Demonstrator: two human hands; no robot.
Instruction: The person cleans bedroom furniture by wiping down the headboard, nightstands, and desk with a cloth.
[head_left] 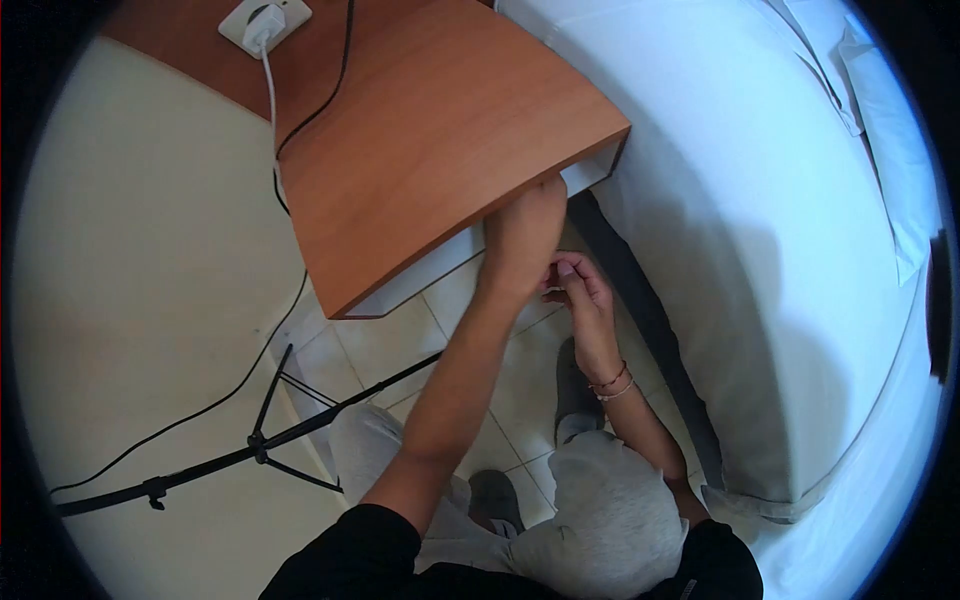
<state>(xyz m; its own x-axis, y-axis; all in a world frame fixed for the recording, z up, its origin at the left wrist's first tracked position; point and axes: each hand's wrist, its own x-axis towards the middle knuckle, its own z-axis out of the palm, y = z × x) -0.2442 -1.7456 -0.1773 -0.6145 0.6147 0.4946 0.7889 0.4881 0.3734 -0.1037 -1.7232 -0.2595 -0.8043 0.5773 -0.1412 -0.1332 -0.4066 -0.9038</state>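
Observation:
My left hand [530, 225] reaches to the front edge of a wooden bedside shelf [430, 130]; its fingers go under the top board into the white-lined opening, where they are hidden. Just right of that wrist and lower, my right hand [583, 290] hangs in front of the shelf with its thumb and fingers curled together. Whether anything small is between those fingers cannot be made out. Two thin bracelets [612, 383] circle the right wrist.
A bed with a white sheet [720, 200] fills the right side. A black tripod stand [260, 445] leans at lower left, near a dark cable [215, 403]. A white plug [264, 24] sits in a wall socket. Below is a tiled floor [500, 400].

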